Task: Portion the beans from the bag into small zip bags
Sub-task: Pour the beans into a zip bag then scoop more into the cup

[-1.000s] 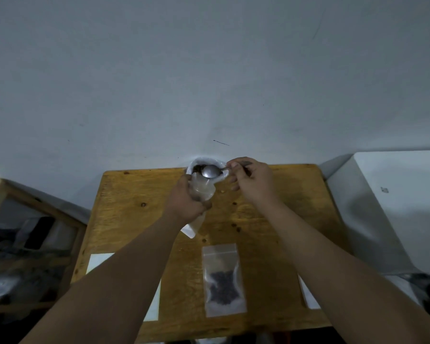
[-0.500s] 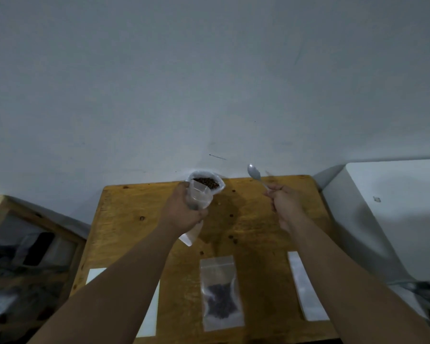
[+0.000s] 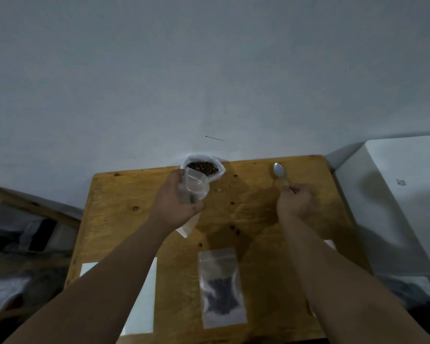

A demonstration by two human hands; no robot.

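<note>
Overhead, looking down on a wooden table (image 3: 258, 214) pushed against a pale wall (image 3: 209, 70). Gripping a small clear zip bag (image 3: 197, 186) in the left hand (image 3: 176, 198), fingers and thumb curled round its middle, mouth held open and facing up, one lower corner hanging below the palm. Impossible to tell whether any beans sit inside it. Just behind it, at the table's far edge and against the wall, a white bag (image 3: 220, 173) standing open, filled with brown beans (image 3: 202, 167). Off to the right, well apart from both bags, pinching the handle end of a metal spoon (image 3: 279, 170) in the right hand (image 3: 293, 201), fingers curled tight, bowl pointing away toward the wall and showing bare metal. Unclear whether the spoon touches the wood or hangs above it. Near the front edge, between the two forearms, lying flat with its zip end toward the wall: a second zip bag (image 3: 221, 288), dark beans gathered in its lower half. White paper sheet (image 3: 142, 301) at front left, partly covered by the left forearm; another white sheet (image 3: 330, 244) at the right, almost wholly hidden behind the right forearm. Dark specks scattered across the tabletop, knots or stray beans, not possible to say. Beside the table on the right, a white cabinet (image 3: 395, 207); on the left, dim wooden shelving (image 3: 23, 219) with blurred contents.
</note>
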